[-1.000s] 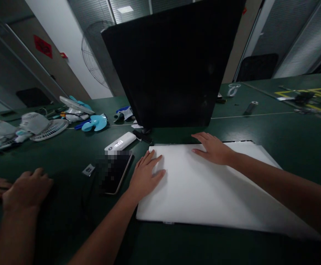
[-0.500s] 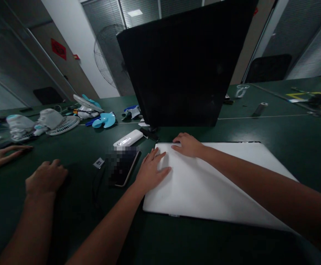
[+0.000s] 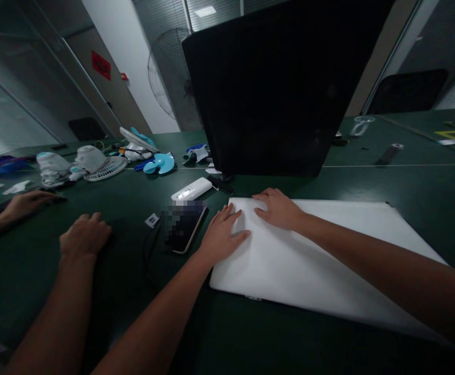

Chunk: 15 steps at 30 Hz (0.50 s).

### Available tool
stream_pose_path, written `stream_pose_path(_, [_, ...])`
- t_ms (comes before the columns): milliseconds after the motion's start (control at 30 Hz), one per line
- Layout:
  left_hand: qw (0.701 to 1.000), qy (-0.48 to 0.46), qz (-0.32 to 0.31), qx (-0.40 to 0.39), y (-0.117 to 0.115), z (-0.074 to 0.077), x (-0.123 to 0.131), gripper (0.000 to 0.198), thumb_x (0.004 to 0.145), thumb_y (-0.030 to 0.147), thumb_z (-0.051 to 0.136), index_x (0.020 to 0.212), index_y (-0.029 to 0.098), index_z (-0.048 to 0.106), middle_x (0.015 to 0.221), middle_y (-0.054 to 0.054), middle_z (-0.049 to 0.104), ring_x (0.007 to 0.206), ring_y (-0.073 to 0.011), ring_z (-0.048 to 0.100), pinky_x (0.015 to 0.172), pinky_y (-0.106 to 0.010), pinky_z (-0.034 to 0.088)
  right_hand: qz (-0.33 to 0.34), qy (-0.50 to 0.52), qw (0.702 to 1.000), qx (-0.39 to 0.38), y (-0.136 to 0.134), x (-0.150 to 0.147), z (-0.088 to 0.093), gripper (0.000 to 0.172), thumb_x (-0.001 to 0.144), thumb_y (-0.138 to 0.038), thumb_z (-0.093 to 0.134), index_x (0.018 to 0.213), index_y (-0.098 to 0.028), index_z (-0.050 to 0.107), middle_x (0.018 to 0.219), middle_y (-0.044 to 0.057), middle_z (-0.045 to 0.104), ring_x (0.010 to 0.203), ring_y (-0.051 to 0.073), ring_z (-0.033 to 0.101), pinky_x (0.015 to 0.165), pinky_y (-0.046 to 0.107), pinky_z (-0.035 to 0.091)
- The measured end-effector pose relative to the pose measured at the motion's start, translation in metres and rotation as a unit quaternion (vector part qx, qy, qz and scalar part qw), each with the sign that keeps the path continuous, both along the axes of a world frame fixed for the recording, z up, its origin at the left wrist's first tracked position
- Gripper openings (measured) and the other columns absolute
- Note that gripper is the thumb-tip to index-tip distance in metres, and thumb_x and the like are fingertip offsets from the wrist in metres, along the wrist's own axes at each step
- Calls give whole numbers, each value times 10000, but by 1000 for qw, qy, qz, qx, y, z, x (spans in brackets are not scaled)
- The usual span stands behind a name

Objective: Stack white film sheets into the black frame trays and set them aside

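Observation:
A large white sheet point(image 3: 313, 255) lies flat on the dark green table point(image 3: 407, 182). My left hand point(image 3: 222, 237) rests flat on its near left corner, fingers spread, holding nothing. My right hand point(image 3: 278, 208) lies palm down on the sheet's far left part, close beside the left hand, fingers stretched and slightly bent. A tall black panel point(image 3: 282, 88) stands upright just behind the sheet.
A phone point(image 3: 184, 226), a white power bank point(image 3: 192, 188) and a small numbered tag point(image 3: 152, 220) lie left of the sheet. Another person's hands point(image 3: 84, 237) rest on the table at left. Fan parts point(image 3: 102, 166) and a blue blade point(image 3: 160, 164) lie farther back.
My right hand has slid left across the sheet until it lies next to my left hand. The other person's far hand has stretched out to the left. My view has shifted.

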<state>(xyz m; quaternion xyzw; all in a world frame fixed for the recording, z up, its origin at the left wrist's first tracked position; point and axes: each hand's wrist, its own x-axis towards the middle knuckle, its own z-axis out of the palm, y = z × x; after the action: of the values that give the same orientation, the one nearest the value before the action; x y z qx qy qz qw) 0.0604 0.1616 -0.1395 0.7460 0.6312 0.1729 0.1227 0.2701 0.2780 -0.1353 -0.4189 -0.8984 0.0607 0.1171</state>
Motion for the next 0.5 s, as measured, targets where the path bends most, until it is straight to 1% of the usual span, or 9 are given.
stream_pose_path(67, [1000,1,-1,1,0,-1,0,678,971,498,642,1562,188,520,1735,-157,308,1623,-319,258,1306,-530,259,-3,-6,1000,-6,1,11,1,601,1005,-446,508,1549,-194,560,1450,170,607,1346,321,543,1171,487,418])
stream_pose_path(133, [1000,4,-1,-4,1,-1,0,690,977,499,629,1568,162,511,1735,-176,297,1625,-321,249,1312,-530,242,-10,-12,1000,-13,-1,29,1,691,1009,-470,496,1631,-175,440,1523,178,560,1397,332,521,1188,510,414])
stream_pose_path(200, [1000,4,0,-5,1,0,0,694,981,497,619,1569,146,506,1733,-187,294,1626,-323,244,1311,-530,241,-23,-25,999,-11,-10,56,-1,779,1013,-512,481,1680,-140,327,1586,194,502,1457,346,479,1225,542,383])
stream_pose_path(233, [1000,2,-1,-4,1,0,0,690,980,494,619,1567,149,507,1733,-184,296,1626,-323,245,1308,-533,248,-32,-34,999,-5,-18,73,-2,795,1014,-545,473,1681,-138,323,1608,197,479,1488,357,448,1246,567,357])
stream_pose_path(300, [1000,-2,-2,0,1,0,0,676,976,485,625,1561,167,513,1731,-172,306,1623,-325,255,1301,-543,263,-40,-55,998,13,-43,109,-1,786,1004,-626,469,1650,-183,402,1644,181,439,1538,386,382,1266,628,313])
stream_pose_path(333, [1000,-5,-3,1,1,0,0,671,973,482,627,1558,171,516,1730,-169,310,1621,-328,260,1298,-549,267,-30,-64,997,18,-59,127,1,786,988,-673,480,1632,-224,441,1665,164,413,1549,400,362,1256,655,325])
stream_pose_path(367, [1000,-6,-2,1,1,0,0,671,971,480,630,1554,168,519,1728,-171,314,1619,-332,265,1297,-553,268,-10,-68,997,18,-77,143,3,801,968,-711,503,1636,-274,438,1688,139,381,1547,406,364,1230,662,373])
stream_pose_path(433, [1000,-6,-1,0,1,0,1,680,968,481,632,1553,154,520,1725,-180,319,1617,-335,271,1298,-548,266,61,-70,995,22,-115,169,9,889,913,-748,586,1681,-387,320,1716,85,333,1526,406,400,1138,649,501])
stream_pose_path(500, [1000,-3,-1,1,1,0,1,690,967,483,631,1557,142,518,1723,-186,324,1615,-332,278,1303,-533,262,102,-60,992,44,-146,184,13,1014,860,-766,650,1705,-425,205,1716,73,327,1502,420,431,1047,651,575])
